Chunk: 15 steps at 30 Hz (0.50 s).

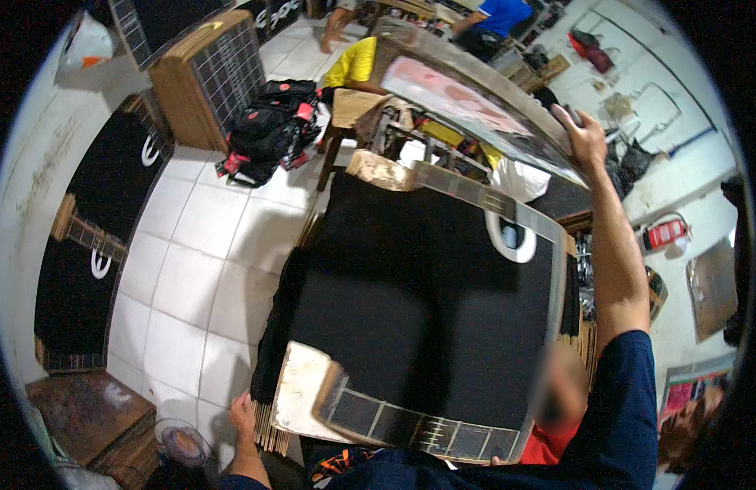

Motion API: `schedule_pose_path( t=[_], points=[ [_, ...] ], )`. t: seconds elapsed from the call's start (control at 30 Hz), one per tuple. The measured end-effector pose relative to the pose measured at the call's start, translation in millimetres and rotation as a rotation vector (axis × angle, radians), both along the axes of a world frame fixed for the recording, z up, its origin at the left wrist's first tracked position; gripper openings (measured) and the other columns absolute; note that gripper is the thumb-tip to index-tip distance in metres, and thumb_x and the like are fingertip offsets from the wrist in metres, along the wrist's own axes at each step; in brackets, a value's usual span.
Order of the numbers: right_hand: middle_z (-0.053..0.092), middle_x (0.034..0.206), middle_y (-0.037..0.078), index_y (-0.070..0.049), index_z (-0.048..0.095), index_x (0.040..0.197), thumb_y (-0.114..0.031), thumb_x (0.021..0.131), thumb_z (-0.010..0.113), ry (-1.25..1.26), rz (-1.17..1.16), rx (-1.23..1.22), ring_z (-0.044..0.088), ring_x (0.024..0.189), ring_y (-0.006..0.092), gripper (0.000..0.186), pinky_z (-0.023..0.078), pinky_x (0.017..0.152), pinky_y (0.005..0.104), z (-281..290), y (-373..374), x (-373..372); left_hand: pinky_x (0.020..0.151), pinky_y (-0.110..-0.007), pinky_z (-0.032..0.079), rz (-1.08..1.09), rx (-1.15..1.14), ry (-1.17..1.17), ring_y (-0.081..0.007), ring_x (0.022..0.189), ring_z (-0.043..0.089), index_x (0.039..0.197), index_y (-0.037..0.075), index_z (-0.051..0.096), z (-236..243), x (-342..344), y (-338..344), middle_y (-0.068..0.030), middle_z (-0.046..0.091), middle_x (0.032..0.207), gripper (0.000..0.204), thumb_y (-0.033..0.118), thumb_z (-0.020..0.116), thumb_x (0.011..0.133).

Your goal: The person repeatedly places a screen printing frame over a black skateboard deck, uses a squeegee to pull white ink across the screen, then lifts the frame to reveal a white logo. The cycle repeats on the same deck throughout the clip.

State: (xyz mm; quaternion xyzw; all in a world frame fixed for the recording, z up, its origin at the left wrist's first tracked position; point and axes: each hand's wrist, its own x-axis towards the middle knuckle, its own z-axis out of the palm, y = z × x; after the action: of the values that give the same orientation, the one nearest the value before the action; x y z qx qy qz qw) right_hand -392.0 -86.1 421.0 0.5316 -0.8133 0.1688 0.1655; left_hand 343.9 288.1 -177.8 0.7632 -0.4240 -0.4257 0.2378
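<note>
My right hand point(586, 135) is raised at the upper right, closed on the end of a grey-framed printing screen point(468, 102) with pink and white patches. Below it lies a thick stack of boards covered in black fabric point(402, 302), with a white curved shape point(512, 253) near the upper right, gridded strips along top and bottom, and pale blocks point(300, 380) at two corners. My left hand point(243, 412) grips the stack's lower-left edge, its fingers partly hidden.
A person in red point(549, 437), another in yellow point(353, 61) and one in blue point(496, 16) are nearby. A black backpack point(267, 126) and gridded board point(218, 73) stand on white tiles. Fabric-covered boards point(84, 302) line the left wall; a red extinguisher point(664, 233) hangs right.
</note>
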Motion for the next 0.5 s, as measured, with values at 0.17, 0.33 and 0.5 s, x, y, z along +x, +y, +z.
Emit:
schedule_pose_path(
  t=[0.17,0.33,0.5],
  points=[
    [0.076,0.110,0.022,-0.006,0.073,0.128,-0.079,0.083,0.062,0.133,-0.046,-0.132,0.072,0.105,0.0337,0.086,0.052,0.092,0.0414,-7.4,-9.3,-30.4,0.097,-0.037,0.052,0.028,0.006,0.094,-0.0312,0.109,0.067,0.125,-0.001,0.072,-2.7,6.2,31.6,-0.0187,0.069,0.121,0.034,0.021,0.069,0.099],
    [0.073,0.124,0.020,-0.006,0.069,0.135,-0.077,0.082,0.067,-0.062,0.070,-0.005,0.068,0.115,0.0302,0.088,0.049,0.101,0.0397,0.2,-14.8,-58.1,0.098,-0.039,0.051,0.116,0.099,-0.040,-0.0313,0.109,0.068,0.124,0.001,0.074,-16.2,9.3,29.2,-0.0171,0.072,0.116,0.036,0.025,0.070,0.098],
    [0.071,0.128,0.020,-0.005,0.068,0.137,-0.078,0.082,0.066,-0.041,0.049,-0.022,0.067,0.118,0.0288,0.091,0.047,0.104,0.0391,-3.4,-19.6,-75.2,0.093,-0.045,0.053,0.229,0.097,0.143,-0.0376,0.103,0.069,0.113,0.001,0.078,-2.7,14.4,15.3,-0.0165,0.074,0.108,0.030,0.026,0.069,0.098]
  ],
)
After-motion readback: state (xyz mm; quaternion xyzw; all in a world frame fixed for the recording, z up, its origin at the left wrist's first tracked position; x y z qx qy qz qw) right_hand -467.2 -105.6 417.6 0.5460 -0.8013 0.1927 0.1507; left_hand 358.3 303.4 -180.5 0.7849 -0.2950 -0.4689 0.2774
